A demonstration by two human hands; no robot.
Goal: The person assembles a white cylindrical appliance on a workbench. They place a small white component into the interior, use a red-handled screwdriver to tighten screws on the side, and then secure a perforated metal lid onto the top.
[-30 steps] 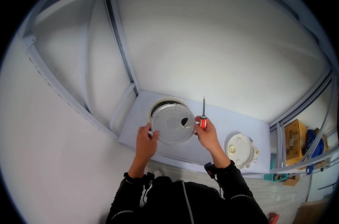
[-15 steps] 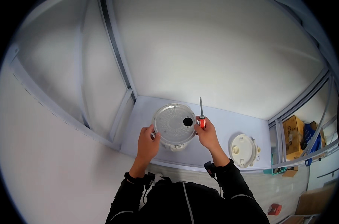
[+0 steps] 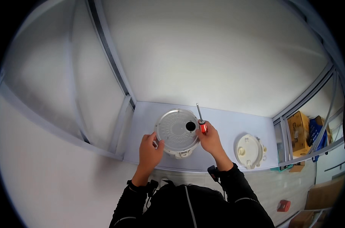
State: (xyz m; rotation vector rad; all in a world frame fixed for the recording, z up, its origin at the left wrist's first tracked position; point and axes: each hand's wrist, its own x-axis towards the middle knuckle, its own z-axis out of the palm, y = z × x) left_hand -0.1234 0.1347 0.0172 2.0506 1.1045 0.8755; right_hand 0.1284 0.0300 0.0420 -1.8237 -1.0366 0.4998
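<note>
We held a screwdriver [image 3: 203, 127] in our closed right hand [image 3: 210, 140]; our left hand [image 3: 150, 151], thumb and fingers parted, touched the metal disc [image 3: 174, 133] on a white housing [image 3: 182, 154], nearer the left edge of the worktop [image 3: 227, 127].

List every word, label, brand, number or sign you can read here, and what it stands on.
No text can be read with confidence.
Cardboard box: dark printed marks, too small and blurred.
Blue item beside it: pale marks, too small and blurred.
Round metal plate: a raised pattern, no readable text.
Screwdriver in the right hand: no readable text.
</note>
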